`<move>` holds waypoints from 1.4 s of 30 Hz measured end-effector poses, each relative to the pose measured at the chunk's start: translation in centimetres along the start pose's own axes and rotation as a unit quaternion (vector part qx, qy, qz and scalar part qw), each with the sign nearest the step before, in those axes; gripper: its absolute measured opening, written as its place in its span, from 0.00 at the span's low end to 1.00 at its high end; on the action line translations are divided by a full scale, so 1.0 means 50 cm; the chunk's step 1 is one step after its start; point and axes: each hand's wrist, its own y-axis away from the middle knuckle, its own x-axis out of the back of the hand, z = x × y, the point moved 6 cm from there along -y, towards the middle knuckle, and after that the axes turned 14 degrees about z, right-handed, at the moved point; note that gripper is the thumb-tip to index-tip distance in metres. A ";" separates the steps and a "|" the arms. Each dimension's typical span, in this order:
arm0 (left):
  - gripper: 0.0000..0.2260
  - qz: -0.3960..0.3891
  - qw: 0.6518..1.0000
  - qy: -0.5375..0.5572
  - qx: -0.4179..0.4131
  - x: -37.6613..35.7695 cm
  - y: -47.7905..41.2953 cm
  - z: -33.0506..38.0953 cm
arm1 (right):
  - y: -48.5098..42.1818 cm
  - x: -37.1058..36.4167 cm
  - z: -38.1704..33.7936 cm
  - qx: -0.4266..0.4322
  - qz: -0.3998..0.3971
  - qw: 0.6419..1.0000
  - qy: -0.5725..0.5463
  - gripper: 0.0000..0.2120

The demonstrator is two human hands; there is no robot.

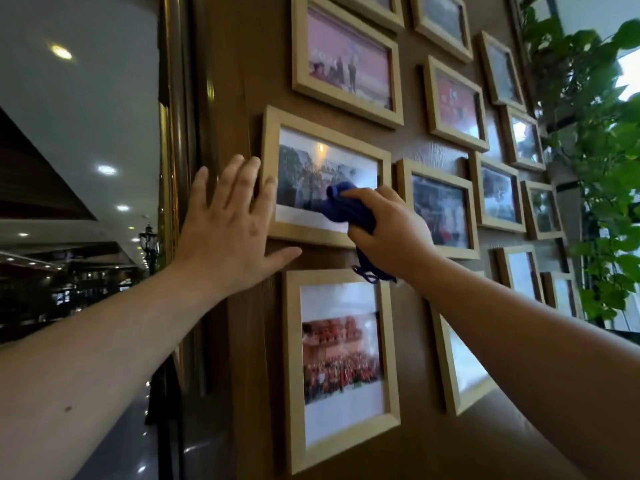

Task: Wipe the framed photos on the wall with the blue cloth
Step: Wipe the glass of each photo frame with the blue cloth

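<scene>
The right hand (388, 230), at the centre of the picture, is closed around a bunched blue cloth (346, 206) and presses it against the glass of a light wooden framed photo (322, 174) hanging just left of centre; a loose end of the cloth dangles below the wrist. The left hand (228, 223) is open, fingers spread, laid flat against the brown wall (235, 81) with its fingertips over the left edge of the same frame and its thumb under the lower edge. Directly below hangs an upright frame (341, 368) with a photo of a crowd in red. More wooden frames fill the wall above and to the right, and a leafy green plant (595, 140) climbs along the right edge of the picture.
</scene>
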 end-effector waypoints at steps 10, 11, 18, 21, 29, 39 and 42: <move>0.50 -0.022 0.997 0.010 0.079 -0.047 -0.024 -0.029 | -0.129 -0.109 -0.064 0.062 0.030 0.998 0.002 0.26; 0.49 -0.015 0.997 0.012 0.077 -0.046 -0.024 -0.029 | -0.131 -0.118 -0.063 0.074 0.031 0.997 0.011 0.26; 0.49 -0.004 0.997 0.033 0.075 -0.050 -0.031 -0.029 | -0.139 -0.085 0.070 0.046 0.059 0.990 0.118 0.24; 0.49 -0.006 0.997 0.028 0.073 -0.052 -0.031 -0.028 | -0.138 -0.061 0.146 -0.013 0.049 0.982 0.184 0.19; 0.49 -0.001 0.997 0.020 0.070 -0.050 -0.032 -0.024 | -0.133 -0.105 0.031 0.063 0.024 0.996 0.065 0.22; 0.49 -0.007 0.997 0.017 0.073 -0.051 -0.030 -0.025 | -0.077 -0.064 0.141 0.019 0.017 0.987 0.158 0.20; 0.50 -0.002 0.997 0.019 0.075 -0.050 -0.028 -0.026 | -0.064 -0.059 0.162 -0.012 0.004 0.982 0.190 0.20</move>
